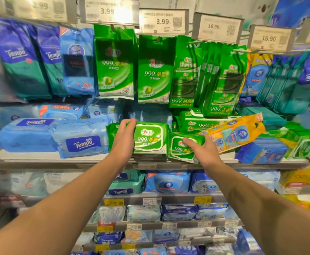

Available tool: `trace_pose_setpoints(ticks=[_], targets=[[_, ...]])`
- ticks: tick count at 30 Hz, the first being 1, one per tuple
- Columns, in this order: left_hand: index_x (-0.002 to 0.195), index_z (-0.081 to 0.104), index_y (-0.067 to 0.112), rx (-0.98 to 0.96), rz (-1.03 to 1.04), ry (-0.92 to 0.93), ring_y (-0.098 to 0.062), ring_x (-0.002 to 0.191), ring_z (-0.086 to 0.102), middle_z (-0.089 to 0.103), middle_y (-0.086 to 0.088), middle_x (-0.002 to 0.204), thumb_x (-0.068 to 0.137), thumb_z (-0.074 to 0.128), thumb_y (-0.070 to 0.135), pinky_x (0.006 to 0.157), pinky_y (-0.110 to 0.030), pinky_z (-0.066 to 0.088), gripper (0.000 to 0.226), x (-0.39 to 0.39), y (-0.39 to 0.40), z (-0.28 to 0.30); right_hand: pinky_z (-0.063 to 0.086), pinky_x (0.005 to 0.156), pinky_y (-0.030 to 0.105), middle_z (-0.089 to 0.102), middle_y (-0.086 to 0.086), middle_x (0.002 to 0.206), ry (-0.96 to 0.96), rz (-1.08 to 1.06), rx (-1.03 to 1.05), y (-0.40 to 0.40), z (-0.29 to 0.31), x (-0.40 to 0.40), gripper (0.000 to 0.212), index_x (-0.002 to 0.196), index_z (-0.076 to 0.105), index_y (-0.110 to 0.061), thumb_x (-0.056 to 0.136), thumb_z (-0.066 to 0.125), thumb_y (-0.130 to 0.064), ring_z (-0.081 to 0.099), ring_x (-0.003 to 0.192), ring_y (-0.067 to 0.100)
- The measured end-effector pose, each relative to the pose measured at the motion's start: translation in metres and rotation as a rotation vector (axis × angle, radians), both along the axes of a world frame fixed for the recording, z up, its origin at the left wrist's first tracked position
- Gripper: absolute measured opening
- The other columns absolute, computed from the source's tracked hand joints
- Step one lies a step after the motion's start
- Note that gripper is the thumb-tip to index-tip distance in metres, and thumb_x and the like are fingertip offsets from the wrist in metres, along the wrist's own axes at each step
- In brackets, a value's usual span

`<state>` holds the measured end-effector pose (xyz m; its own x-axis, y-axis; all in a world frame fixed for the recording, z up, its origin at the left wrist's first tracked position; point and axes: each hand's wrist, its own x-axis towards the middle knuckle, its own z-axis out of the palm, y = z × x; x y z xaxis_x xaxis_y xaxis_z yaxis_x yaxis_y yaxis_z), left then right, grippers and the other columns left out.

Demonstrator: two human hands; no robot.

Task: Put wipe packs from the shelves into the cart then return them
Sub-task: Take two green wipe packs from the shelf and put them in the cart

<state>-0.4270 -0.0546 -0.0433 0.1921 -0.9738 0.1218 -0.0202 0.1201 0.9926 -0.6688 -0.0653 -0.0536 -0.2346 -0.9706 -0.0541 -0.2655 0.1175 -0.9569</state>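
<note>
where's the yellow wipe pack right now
In the head view the yellow wipe pack lies tilted on the middle shelf, right of centre, just beyond the right hand and leaning over the green packs.

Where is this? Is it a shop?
Most likely a supermarket aisle: price tags hang above, rows of wipe packs fill the shelves, and both hands reach for green wipe packs.

The left side of the green wipe pack [150,138] is covered by the left hand [125,137]. The smaller green pack [181,148] is partly hidden behind the right hand [203,150]. Both arms are cut off by the bottom edge. The outer shelf packs are blurred.
</note>
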Motion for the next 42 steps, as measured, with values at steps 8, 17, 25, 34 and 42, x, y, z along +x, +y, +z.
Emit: trace_pose_setpoints(ticks=[8, 17, 25, 34, 42], targets=[[0.089, 0.061, 0.034, -0.015, -0.085, 0.096, -0.039, 0.117, 0.063, 0.067, -0.002, 0.098, 0.092, 0.045, 0.057, 0.108, -0.061, 0.041, 0.028, 0.003, 0.004, -0.004, 0.030, 0.118, 0.049, 0.042, 0.002, 0.158, -0.349, -0.111, -0.001, 0.005, 0.022, -0.014, 0.072, 0.151, 0.046, -0.025, 0.092, 0.049, -0.066, 0.038, 0.146, 0.026], [0.093, 0.065, 0.037, 0.007, -0.215, 0.165, -0.030, 0.131, 0.056, 0.064, -0.008, 0.128, 0.086, 0.050, 0.055, 0.117, -0.060, 0.033, 0.024, -0.025, 0.026, -0.019, 0.039, 0.108, 0.046, 0.049, 0.009, 0.152, -0.355, -0.160, -0.055, 0.061, 0.035, -0.038, 0.048, 0.133, 0.059, -0.020, 0.100, 0.048, -0.053, 0.055, 0.127, 0.025], [0.100, 0.059, 0.029, 0.066, -0.416, 0.142, -0.026, 0.118, 0.061, 0.066, -0.002, 0.111, 0.099, 0.047, 0.048, 0.110, -0.057, 0.038, 0.023, -0.095, 0.039, -0.042, 0.051, 0.102, 0.063, 0.070, 0.007, 0.128, -0.352, -0.346, 0.020, 0.107, -0.033, -0.131, 0.101, 0.122, 0.070, -0.033, 0.043, 0.066, -0.095, 0.068, 0.111, 0.037], [0.112, 0.060, 0.026, 0.169, -0.611, 0.201, -0.029, 0.105, 0.068, 0.066, -0.010, 0.124, 0.101, 0.049, 0.040, 0.087, -0.043, 0.055, 0.021, -0.238, 0.070, -0.044, 0.062, 0.084, 0.056, 0.079, 0.012, 0.083, -0.367, -0.689, -0.013, 0.218, -0.024, -0.225, 0.050, 0.075, 0.078, -0.016, 0.083, 0.055, -0.060, 0.077, 0.079, 0.036], [0.109, 0.059, 0.006, 0.255, -0.825, 0.042, -0.025, 0.064, 0.069, 0.061, -0.028, 0.095, 0.103, 0.043, 0.036, 0.044, -0.027, 0.054, 0.034, -0.408, 0.100, -0.081, 0.060, 0.087, 0.058, 0.080, 0.013, 0.088, -0.437, -0.940, 0.013, 0.290, -0.061, -0.352, 0.046, 0.080, 0.079, -0.017, 0.077, 0.060, -0.059, 0.077, 0.082, 0.035]])
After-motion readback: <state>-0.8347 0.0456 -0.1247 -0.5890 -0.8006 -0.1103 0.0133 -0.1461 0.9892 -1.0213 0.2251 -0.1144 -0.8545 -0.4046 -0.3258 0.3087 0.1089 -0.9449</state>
